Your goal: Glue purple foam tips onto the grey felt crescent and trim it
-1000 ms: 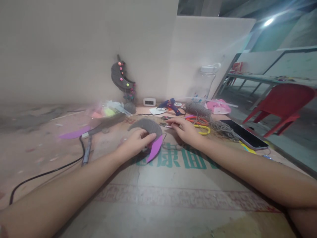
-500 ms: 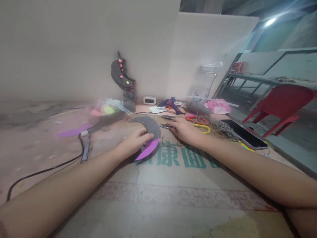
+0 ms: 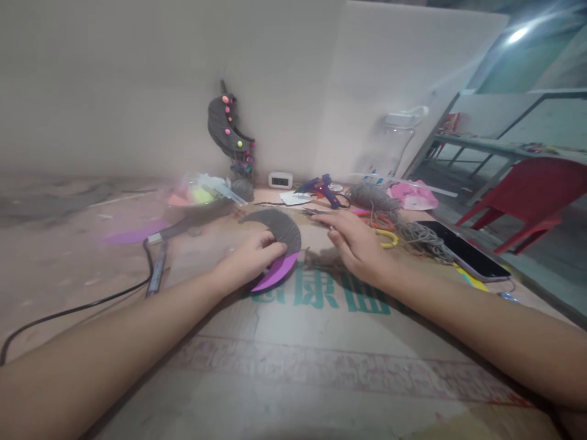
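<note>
My left hand (image 3: 250, 255) pinches a crescent shape (image 3: 287, 229) against the table, its thumb on top. Grey yarn covers the crescent's upper part; the lower tip is bare purple. To the right, my right hand (image 3: 360, 244) has its fingers bent together over the scissors. A small light tip shows between its thumb and fingers, but what it grips is hidden. Just beyond the fingers lie metal scissor blades (image 3: 314, 211). Behind the hand are orange scissor handles (image 3: 378, 221) and a yellow scissor handle (image 3: 389, 238). Loose grey yarn (image 3: 424, 238) lies farther right.
A phone (image 3: 468, 250) lies at the right edge. Along the back are a glue gun (image 3: 323, 188), a small digital clock (image 3: 280, 180), a yarn ball (image 3: 373, 197) and a clear bottle (image 3: 397, 146). A decorated crescent (image 3: 222, 125) hangs on the wall. A black cable (image 3: 77, 305) runs left.
My right hand has lifted slightly and curled its fingers; the blades that lay under its fingertips no longer show there. My left hand still holds the crescent. The view has shifted a little.
</note>
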A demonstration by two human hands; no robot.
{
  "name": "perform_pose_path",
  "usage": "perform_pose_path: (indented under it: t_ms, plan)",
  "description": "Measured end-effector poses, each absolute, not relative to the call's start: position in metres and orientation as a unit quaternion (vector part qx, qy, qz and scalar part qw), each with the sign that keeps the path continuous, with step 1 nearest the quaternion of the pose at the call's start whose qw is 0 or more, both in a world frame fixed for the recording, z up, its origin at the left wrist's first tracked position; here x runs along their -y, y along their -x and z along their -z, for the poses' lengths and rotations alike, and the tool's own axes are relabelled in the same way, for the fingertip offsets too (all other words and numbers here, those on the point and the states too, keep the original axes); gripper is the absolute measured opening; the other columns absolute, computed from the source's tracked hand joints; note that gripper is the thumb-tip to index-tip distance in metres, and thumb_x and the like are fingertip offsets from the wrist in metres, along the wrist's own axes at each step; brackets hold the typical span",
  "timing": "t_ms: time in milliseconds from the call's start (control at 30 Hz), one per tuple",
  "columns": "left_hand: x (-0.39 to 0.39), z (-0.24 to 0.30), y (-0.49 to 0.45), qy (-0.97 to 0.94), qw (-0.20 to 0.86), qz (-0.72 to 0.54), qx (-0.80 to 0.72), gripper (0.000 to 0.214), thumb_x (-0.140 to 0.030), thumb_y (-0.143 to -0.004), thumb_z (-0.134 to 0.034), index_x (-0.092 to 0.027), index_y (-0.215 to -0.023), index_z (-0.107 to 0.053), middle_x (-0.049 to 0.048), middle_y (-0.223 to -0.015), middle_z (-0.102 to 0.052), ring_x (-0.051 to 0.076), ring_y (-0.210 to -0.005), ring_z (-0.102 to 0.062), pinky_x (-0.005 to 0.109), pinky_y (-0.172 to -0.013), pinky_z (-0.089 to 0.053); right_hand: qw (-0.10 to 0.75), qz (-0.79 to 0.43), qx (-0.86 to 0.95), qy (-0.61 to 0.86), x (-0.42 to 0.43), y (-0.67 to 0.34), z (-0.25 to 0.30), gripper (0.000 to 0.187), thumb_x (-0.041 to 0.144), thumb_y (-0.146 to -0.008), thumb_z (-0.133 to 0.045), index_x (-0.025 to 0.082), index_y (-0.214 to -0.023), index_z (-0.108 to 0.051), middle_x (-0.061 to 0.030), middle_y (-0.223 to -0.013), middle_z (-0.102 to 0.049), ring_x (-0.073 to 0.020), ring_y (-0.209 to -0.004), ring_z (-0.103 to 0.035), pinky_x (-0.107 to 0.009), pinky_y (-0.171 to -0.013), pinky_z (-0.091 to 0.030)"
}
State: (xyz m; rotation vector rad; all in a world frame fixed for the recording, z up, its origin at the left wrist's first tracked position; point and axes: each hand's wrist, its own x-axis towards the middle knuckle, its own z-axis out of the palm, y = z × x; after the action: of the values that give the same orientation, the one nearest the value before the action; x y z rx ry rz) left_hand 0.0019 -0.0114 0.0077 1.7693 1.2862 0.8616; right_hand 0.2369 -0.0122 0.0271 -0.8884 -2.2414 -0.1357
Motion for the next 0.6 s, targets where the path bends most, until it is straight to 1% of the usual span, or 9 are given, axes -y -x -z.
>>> perform_pose_path:
  t_ms: [100, 167, 367, 467, 600]
  plan:
    - [0.008, -0.005, -0.001, -0.7, 0.375, -0.353, -0.495, 0.025, -0.039, -0.076, -0.052, -0.018, -0.064, -0.054, -0.0034, -0.056, -0.048, 0.013, -0.053, -0.046, 0.026, -0.049, -0.03, 0.295, 0.087, 0.902, 0.302, 0.023, -0.232, -0.027, 0.04, 0.036, -0.1, -0.033, 0.018, -0.125, -0.059, -0.0105, -0.094, -0.061, -0.023, -0.088, -0.056, -0.037, -0.077, -0.046]
    - [0.007, -0.003, -0.001, -0.696, 0.369, -0.355, -0.503, 0.026, -0.041, -0.076, -0.053, -0.018, -0.063, -0.053, -0.0038, -0.056, -0.047, 0.013, -0.052, -0.044, 0.026, -0.049, -0.03, 0.278, 0.111, 0.912, 0.279, 0.026, -0.23, -0.026, 0.037, 0.034, -0.1, -0.037, 0.019, -0.122, -0.061, -0.0096, -0.092, -0.061, -0.0214, -0.085, -0.054, -0.035, -0.074, -0.045]
    - [0.007, -0.002, 0.0, -0.689, 0.369, -0.349, -0.517, 0.027, -0.041, -0.078, -0.053, -0.019, -0.064, -0.053, -0.0038, -0.056, -0.047, 0.013, -0.053, -0.045, 0.026, -0.049, -0.03, 0.313, 0.157, 0.897, 0.27, 0.015, -0.234, -0.022, 0.027, 0.025, -0.098, -0.043, 0.018, -0.11, -0.067, -0.0085, -0.087, -0.062, -0.0204, -0.082, -0.052, -0.035, -0.075, -0.042]
    - [0.008, -0.003, 0.0, -0.689, 0.374, -0.35, -0.513, 0.026, -0.042, -0.079, -0.053, -0.019, -0.066, -0.054, -0.0039, -0.058, -0.046, 0.013, -0.054, -0.045, 0.026, -0.05, -0.031, 0.312, 0.153, 0.894, 0.283, 0.009, -0.236, -0.021, 0.027, 0.025, -0.097, -0.044, 0.02, -0.108, -0.068, -0.0079, -0.086, -0.062, -0.0205, -0.081, -0.052, -0.035, -0.073, -0.04]
    - [0.009, -0.005, -0.001, -0.685, 0.384, -0.35, -0.51, 0.027, -0.041, -0.078, -0.053, -0.019, -0.063, -0.05, -0.0041, -0.058, -0.046, 0.013, -0.054, -0.044, 0.026, -0.05, -0.031, 0.305, 0.158, 0.896, 0.282, 0.009, -0.236, -0.02, 0.027, 0.025, -0.097, -0.044, 0.02, -0.108, -0.068, -0.0078, -0.085, -0.062, -0.0202, -0.08, -0.051, -0.035, -0.072, -0.039]
